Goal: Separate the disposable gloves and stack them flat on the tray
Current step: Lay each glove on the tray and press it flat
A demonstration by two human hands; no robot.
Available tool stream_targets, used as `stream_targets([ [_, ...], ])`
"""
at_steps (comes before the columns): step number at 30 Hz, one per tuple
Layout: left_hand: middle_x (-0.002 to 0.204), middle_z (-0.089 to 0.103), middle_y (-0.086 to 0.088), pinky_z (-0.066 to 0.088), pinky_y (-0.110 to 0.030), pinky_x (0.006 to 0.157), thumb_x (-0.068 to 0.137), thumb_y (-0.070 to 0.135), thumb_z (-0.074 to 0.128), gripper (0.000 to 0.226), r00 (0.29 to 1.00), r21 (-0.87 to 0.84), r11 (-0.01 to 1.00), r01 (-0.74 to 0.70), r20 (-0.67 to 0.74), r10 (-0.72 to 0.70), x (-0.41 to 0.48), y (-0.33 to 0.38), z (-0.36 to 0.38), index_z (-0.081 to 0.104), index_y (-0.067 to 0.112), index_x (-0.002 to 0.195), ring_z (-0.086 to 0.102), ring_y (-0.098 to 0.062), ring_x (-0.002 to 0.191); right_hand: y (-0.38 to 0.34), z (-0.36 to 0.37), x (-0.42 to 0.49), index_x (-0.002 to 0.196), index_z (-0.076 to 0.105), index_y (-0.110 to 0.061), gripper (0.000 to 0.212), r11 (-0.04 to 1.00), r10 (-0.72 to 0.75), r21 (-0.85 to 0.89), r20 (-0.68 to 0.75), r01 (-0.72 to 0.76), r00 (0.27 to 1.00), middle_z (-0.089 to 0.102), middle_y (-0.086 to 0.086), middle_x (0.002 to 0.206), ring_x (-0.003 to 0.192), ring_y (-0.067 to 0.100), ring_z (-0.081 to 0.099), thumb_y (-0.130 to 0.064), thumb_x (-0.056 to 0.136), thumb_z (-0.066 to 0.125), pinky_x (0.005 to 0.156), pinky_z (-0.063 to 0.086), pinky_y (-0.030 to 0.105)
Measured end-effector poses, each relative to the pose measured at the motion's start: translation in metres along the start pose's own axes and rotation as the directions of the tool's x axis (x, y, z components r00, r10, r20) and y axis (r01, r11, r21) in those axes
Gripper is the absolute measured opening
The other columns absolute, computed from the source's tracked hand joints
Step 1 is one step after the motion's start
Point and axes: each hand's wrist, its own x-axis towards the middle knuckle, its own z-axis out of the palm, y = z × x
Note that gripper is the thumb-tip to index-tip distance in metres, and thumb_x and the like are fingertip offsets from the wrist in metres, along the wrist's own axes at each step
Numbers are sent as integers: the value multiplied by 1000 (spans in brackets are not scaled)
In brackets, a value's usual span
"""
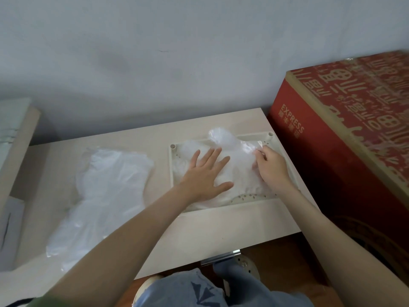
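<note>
Head view showed you at the pale table (199, 229), and your left hand (205, 173) lay flat, with the fingers spread, on the clear disposable glove (239, 160) in the tray (243, 204). Palm was down on the plastic, is it right?

— Yes. Your fingers there were straight and did not curl around anything. Your right hand (272, 167) was at the far right part of the same glove, and its fingertips (259, 152) pinched a fold (252, 147) of the thin plastic, which stood a little up from the tray.

— And the other gloves, where did you have them?

— You had a loose pile of gloves (110, 182) on the table, to the left of the tray and apart from it. They overlapped each other, so I could not tell how many you had there. How many layers lay under your left hand, I also could not tell.

— Your tray was cream, with small holes (243, 197) in its floor and a short peg (173, 147) at the far left corner. It sat near the right edge of your table.

— Correct. Just beside that edge you had a big red carton (332, 151) with the word EXPRESS on its side. Below the near edge of the table your jeans (199, 291) showed, and a grey wall (155, 52) was behind.
</note>
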Motion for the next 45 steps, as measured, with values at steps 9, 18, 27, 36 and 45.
stream_targets([
  [9,159,-19,-4,-13,-48,116,82,77,10,87,997,69,997,46,57,-50,-4,-2,8,-10,30,152,-20,-22,145,7,1,2,110,55,-9,20,982,17,-186,-30,-22,999,64,14,100,93,34,58,-20,98,43,71,41,37],
  [18,161,-12,-5,-10,-47,118,77,80,6,93,996,42,996,84,37,-86,-6,2,16,-6,28,152,-15,-23,147,-2,36,-7,141,43,-9,54,616,-597,-489,222,618,771,42,14,147,136,29,33,-24,91,54,107,25,41],
  [27,156,-22,-16,-11,-52,116,78,84,23,92,975,63,978,199,87,-204,-8,-1,12,-10,37,150,-23,-38,142,20,40,6,154,-2,-27,63,637,-250,-569,486,520,838,-7,-4,162,148,13,-12,-54,99,10,118,-10,33],
  [36,156,-27,-8,-11,-47,117,86,76,26,88,975,-50,976,210,89,-205,-17,-2,-2,-7,28,152,-23,-27,144,13,23,2,155,0,-25,58,694,-167,-609,384,385,908,-7,2,163,148,18,-14,-44,103,17,119,-10,38],
  [45,131,44,-13,30,-43,101,96,28,43,32,778,-425,862,275,-428,-459,-109,-59,-21,58,13,120,41,-31,118,-63,44,-28,150,25,-18,56,662,-357,-444,522,604,775,20,2,158,146,20,13,-22,97,43,115,8,36],
])
